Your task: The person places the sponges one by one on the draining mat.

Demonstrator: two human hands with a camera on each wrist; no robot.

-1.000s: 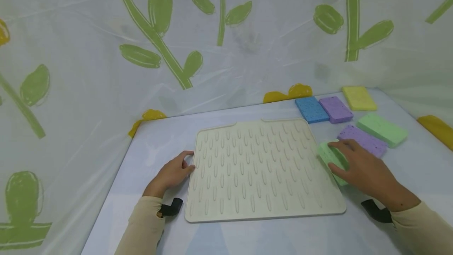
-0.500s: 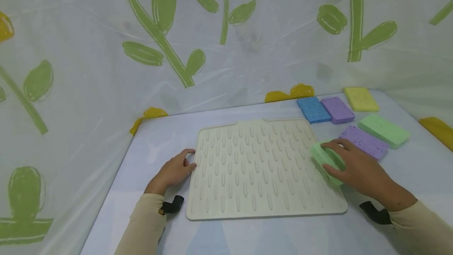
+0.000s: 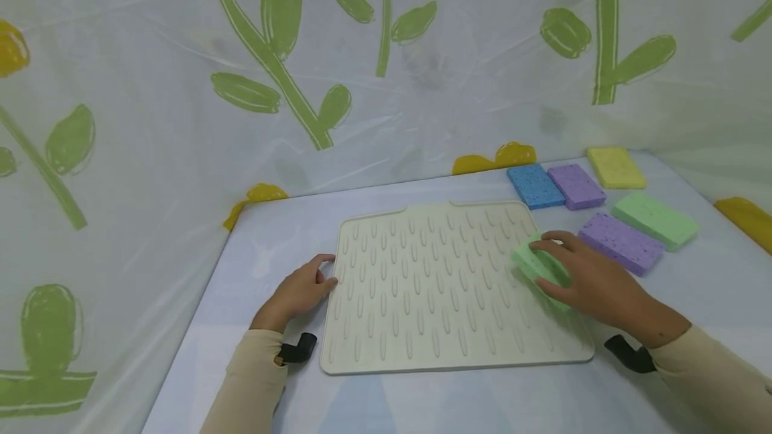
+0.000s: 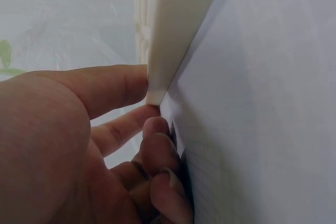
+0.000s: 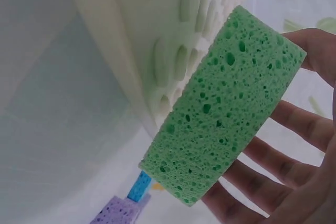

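Observation:
A cream mat (image 3: 422, 286) with raised oval ridges lies flat on the table. At its left edge rests my left hand (image 3: 299, 290); thumb and forefinger touch the mat's side, while the other fingers curl beside the table surface, as the left wrist view shows. My right hand (image 3: 594, 280) grips a light green sponge (image 3: 537, 266) between thumb and fingers, over the mat's right part. Seen from the right wrist, the sponge's porous face (image 5: 220, 114) is tilted, close to the ridges. Whether it touches them I cannot tell.
Right of the mat lie a purple sponge (image 3: 621, 243) and another green sponge (image 3: 655, 220). Farther back are a blue sponge (image 3: 535, 186), a second purple sponge (image 3: 575, 186) and a yellow sponge (image 3: 615, 167). A flower-printed sheet (image 3: 422, 112) hangs behind the table.
My right hand has carried the green sponge leftward, from the mat's right edge farther over its surface. The left hand stays at the mat's left edge.

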